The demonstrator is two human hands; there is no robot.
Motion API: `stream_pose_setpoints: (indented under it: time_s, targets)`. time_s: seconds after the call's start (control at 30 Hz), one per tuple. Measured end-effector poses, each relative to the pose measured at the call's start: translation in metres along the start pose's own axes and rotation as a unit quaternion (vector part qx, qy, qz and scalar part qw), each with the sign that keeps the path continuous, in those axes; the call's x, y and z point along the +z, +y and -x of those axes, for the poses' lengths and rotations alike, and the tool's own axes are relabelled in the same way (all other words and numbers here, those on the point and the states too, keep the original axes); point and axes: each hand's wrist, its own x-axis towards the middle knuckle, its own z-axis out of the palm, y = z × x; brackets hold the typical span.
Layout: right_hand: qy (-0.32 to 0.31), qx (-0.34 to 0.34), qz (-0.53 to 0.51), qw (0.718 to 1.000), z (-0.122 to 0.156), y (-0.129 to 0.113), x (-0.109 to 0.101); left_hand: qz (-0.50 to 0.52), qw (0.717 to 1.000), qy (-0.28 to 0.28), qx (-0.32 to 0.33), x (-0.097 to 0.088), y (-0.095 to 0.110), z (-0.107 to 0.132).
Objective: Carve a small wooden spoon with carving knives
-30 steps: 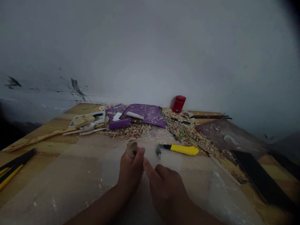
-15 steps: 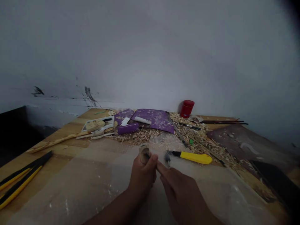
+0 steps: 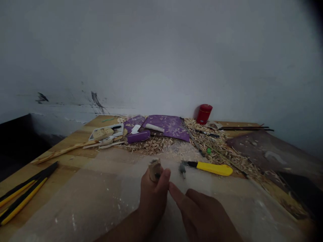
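My left hand (image 3: 153, 195) is closed around a small pale wooden piece (image 3: 154, 169) that sticks up above my fingers. My right hand (image 3: 202, 215) sits just to its right, forefinger stretched toward the left thumb, the other fingers curled with nothing seen in them. A yellow utility knife (image 3: 213, 168) lies on the table beyond my right hand, with a small dark bit (image 3: 182, 169) close to its blade end.
Wood shavings (image 3: 161, 144) pile at the back by a purple sheet (image 3: 171, 126), a purple box (image 3: 138, 136) and a red can (image 3: 204, 113). A white tray (image 3: 107, 131) and wooden stick (image 3: 58, 154) lie left; black-and-yellow tools (image 3: 22, 196) far left; dark boards (image 3: 267, 151) right.
The view shifted left and settled. My left hand turned the wooden piece slightly, and my right forefinger stays near the left thumb.
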Motion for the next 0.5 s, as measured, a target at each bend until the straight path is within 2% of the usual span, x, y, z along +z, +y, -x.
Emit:
stream_pose_setpoints:
  time_s: [0.13, 0.33, 0.5]
  targets:
    - [-0.008, 0.002, 0.009, 1.000, 0.004, -0.002, 0.009, 0.003, 1.000, 0.021, -0.001, 0.002, 0.004, 0.003]
    - [0.019, -0.018, 0.032, 0.999, 0.009, 0.001, 0.028, -0.011, 1.000, 0.024, 0.003, 0.000, 0.002, -0.001]
    - [0.015, 0.002, 0.030, 0.999, 0.005, -0.003, 0.029, -0.008, 1.000, 0.028, 0.005, 0.000, 0.005, 0.001]
